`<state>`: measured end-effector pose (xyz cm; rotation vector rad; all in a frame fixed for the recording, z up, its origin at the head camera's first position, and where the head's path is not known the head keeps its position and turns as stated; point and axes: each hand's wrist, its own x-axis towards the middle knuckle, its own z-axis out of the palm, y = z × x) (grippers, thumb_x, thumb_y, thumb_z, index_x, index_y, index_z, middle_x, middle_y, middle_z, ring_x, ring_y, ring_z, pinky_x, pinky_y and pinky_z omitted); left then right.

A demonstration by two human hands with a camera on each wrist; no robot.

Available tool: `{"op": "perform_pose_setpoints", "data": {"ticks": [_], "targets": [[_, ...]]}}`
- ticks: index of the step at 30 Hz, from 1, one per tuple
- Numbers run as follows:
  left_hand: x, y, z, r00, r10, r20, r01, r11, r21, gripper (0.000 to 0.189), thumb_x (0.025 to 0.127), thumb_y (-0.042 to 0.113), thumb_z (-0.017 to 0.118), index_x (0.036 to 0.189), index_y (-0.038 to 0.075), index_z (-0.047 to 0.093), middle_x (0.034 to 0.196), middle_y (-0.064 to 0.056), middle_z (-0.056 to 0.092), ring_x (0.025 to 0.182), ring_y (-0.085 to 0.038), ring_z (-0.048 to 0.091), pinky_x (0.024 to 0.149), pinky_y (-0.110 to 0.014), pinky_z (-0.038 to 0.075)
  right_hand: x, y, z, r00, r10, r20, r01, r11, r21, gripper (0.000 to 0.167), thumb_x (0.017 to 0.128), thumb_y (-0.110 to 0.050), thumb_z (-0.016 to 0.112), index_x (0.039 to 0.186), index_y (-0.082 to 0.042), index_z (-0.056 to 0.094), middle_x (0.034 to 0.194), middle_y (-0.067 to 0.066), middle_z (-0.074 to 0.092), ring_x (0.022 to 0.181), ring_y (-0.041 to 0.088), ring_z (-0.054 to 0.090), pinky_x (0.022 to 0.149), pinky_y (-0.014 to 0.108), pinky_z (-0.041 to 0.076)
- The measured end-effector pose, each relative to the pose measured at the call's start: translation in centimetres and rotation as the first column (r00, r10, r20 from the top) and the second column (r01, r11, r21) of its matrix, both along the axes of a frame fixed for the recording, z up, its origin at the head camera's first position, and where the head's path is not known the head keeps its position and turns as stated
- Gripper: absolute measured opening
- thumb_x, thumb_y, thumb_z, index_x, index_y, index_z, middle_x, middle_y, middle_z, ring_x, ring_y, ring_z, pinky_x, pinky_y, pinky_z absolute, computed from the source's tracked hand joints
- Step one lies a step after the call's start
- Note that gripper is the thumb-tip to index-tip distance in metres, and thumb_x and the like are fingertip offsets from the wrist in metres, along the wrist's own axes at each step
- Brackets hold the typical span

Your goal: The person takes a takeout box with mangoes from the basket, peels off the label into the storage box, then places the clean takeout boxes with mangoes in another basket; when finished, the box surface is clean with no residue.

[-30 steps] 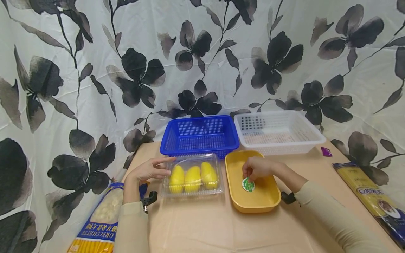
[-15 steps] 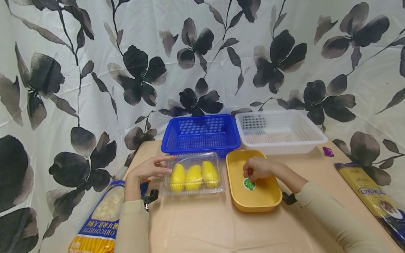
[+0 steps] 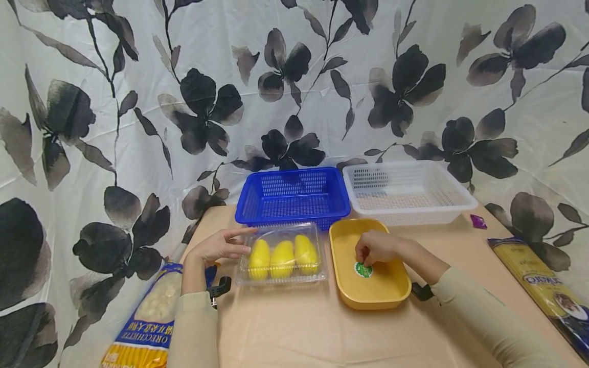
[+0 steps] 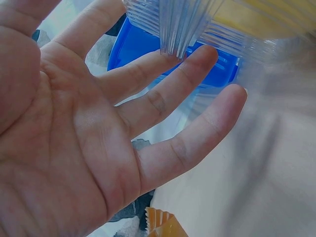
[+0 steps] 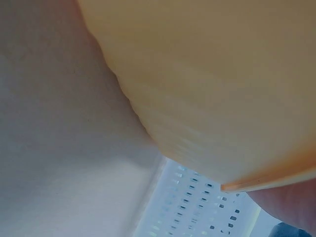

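My left hand (image 3: 220, 248) lies at the left side of a clear plastic box (image 3: 284, 274) holding three yellow mangoes (image 3: 282, 259). Its fingers are spread and nearly straight, and the left wrist view shows the fingertips against the box's ridged side. Inside a yellow tray (image 3: 372, 299), my right hand (image 3: 378, 247) has curled fingers pinching the edge of a round green-and-white label (image 3: 363, 270). The fingers cover the label's upper part. The tray's outer wall fills most of the right wrist view, and little of the hand shows there.
Behind stand a blue basket (image 3: 292, 220) and a white basket (image 3: 409, 217). A bag of orecchiette pasta (image 3: 149, 319) lies at the left edge. At the right are a small purple packet (image 3: 478, 221) and a yellow-and-blue pasta packet (image 3: 536, 278). A floral cloth hangs behind the table.
The head view has shifted very slightly. Both hands, the box and the tray stay in place, and the right fingers remain at the label.
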<state>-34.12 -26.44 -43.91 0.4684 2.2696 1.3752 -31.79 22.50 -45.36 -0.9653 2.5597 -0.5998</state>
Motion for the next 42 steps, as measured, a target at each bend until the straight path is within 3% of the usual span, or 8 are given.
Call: {"op": "perform_pose_setpoints", "data": {"ticks": [18,24,27,29,32,35,38,42], "targets": [[0.2,0.0,-0.6,1.000,0.006,0.005,-0.006,1.000,-0.001,0.065,0.093,0.023,0.080,0.153,0.026,0.055,0.165,-0.011,0.038,0.127,-0.032,0.053,0.102,-0.052,0.056,0.6,0.1,-0.5,0.993,0.044,0.105,-0.040,0.998,-0.039,0.015,0.080,0.000,0.085,0.090,-0.010,0.080,0.086,-0.004,0.073,0.078,0.002,0.060,0.075,0.019,0.054],[0.1,0.2,-0.8,1.000,0.003,0.014,-0.003,1.000,0.001,0.065,0.092,0.024,0.081,0.152,0.027,0.055,0.164,-0.011,0.040,0.122,-0.029,0.055,0.098,-0.046,0.058,1.6,1.9,2.4,0.999,0.009,0.040,-0.008,0.999,-0.036,0.033,0.088,-0.014,0.080,0.121,-0.012,0.077,0.095,-0.001,0.072,0.085,0.008,0.060,0.077,0.025,0.054],[0.1,0.1,-0.8,1.000,0.001,0.007,-0.001,1.000,-0.003,0.067,0.091,0.026,0.081,0.153,0.026,0.055,0.164,-0.011,0.040,0.121,-0.028,0.056,0.097,-0.046,0.059,1.9,3.9,4.4,0.997,-0.075,-0.004,0.073,0.989,-0.130,0.038,0.093,-0.022,0.078,0.129,-0.015,0.073,0.101,-0.001,0.073,0.089,0.013,0.064,0.080,0.027,0.056],[0.1,0.1,-0.7,1.000,0.000,0.008,0.000,1.000,-0.004,0.067,0.091,0.026,0.081,0.153,0.026,0.054,0.166,-0.009,0.038,0.124,-0.028,0.056,0.098,-0.046,0.059,2.0,5.5,5.4,0.988,-0.150,-0.029,0.139,0.961,-0.237,0.038,0.095,-0.025,0.077,0.131,-0.015,0.071,0.102,-0.001,0.073,0.091,0.015,0.066,0.081,0.027,0.057],[0.1,0.1,-0.4,1.000,-0.002,0.015,0.002,1.000,-0.002,0.067,0.092,0.026,0.081,0.153,0.027,0.054,0.167,-0.008,0.037,0.122,-0.027,0.057,0.096,-0.044,0.059,2.3,8.0,6.2,0.949,-0.310,-0.055,0.262,0.874,-0.410,0.039,0.098,-0.023,0.074,0.135,-0.013,0.068,0.111,0.000,0.073,0.095,0.015,0.066,0.081,0.025,0.058],[0.0,0.1,-0.2,1.000,0.001,0.026,-0.001,1.000,0.012,0.067,0.092,0.025,0.081,0.153,0.027,0.054,0.166,-0.008,0.038,0.115,-0.024,0.060,0.093,-0.042,0.061,2.7,10.4,6.2,0.846,-0.530,-0.058,0.401,0.704,-0.586,0.042,0.101,-0.020,0.070,0.141,-0.011,0.063,0.122,-0.005,0.067,0.101,0.010,0.062,0.081,0.017,0.055],[-0.1,0.1,0.0,0.999,-0.001,0.032,0.000,1.000,0.028,0.069,0.091,0.025,0.082,0.153,0.026,0.054,0.166,-0.008,0.039,0.108,-0.020,0.064,0.090,-0.039,0.062,2.8,12.3,5.8,0.662,-0.750,-0.001,0.543,0.479,-0.690,0.051,0.104,-0.028,0.066,0.152,-0.017,0.054,0.143,-0.007,0.054,0.120,0.008,0.051,0.091,0.013,0.049],[-0.2,0.1,-0.1,0.999,-0.002,0.034,0.000,0.999,0.036,0.070,0.091,0.025,0.083,0.154,0.025,0.053,0.168,-0.008,0.036,0.110,-0.020,0.065,0.088,-0.039,0.062,2.4,13.9,5.1,0.355,-0.914,0.196,0.667,0.101,-0.738,0.057,0.101,-0.033,0.067,0.155,-0.033,0.049,0.166,0.000,0.024,0.147,0.016,0.021,0.120,0.031,0.031]]}}
